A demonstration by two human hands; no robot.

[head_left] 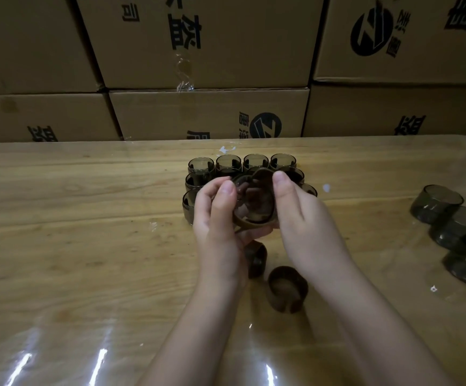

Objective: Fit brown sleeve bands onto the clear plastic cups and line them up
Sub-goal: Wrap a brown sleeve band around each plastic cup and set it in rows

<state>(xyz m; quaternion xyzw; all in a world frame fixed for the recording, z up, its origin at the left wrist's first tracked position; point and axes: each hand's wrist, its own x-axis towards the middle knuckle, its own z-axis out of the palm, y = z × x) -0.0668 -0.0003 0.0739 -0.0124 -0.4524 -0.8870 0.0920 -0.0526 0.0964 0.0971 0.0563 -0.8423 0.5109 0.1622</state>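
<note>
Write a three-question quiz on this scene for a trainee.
1. True or false: the left hand and the right hand hold the same cup.
2. Where are the bare cups? A: on the right of the table. B: on top of the boxes. C: in the person's lap.
3. Fill in: ___ loose bands stand on the table nearer the person than the hands.

Key: 1 true; 2 A; 3 two.

Banded cups (pixel 227 162) behind, bands (pixel 287 289) in front
</note>
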